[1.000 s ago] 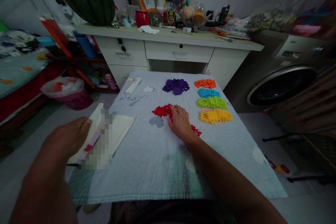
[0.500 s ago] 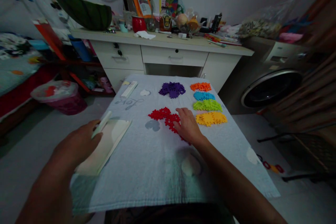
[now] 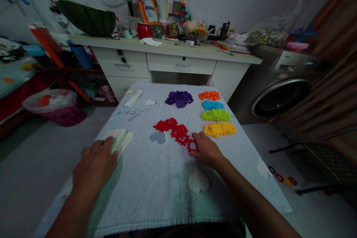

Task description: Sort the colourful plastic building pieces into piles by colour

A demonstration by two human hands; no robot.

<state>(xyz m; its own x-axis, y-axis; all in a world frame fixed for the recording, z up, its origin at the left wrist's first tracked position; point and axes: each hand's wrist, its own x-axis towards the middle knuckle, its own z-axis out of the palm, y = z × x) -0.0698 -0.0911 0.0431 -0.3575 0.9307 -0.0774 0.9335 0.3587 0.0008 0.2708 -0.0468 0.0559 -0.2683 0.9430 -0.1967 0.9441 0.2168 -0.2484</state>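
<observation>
My right hand (image 3: 208,150) lies palm down on the grey towel (image 3: 156,178), its fingertips touching the near end of a trail of red plastic pieces (image 3: 175,131). My left hand (image 3: 96,163) rests flat on a white folded paper (image 3: 119,139) at the towel's left edge, covering most of it. Beyond the red pieces lie sorted piles: purple (image 3: 179,98), orange (image 3: 209,95), blue (image 3: 212,105), green (image 3: 216,115) and yellow (image 3: 219,129).
A white tube (image 3: 133,99) lies at the towel's far left. Behind stands a cluttered white desk (image 3: 178,61) with drawers. A washing machine (image 3: 279,89) is to the right, a pink bin (image 3: 54,106) and a bed to the left.
My right hand has drawn back toward me, spreading the red pieces into a trail. My left hand has come down flat onto the white paper. The view has tilted slightly.
</observation>
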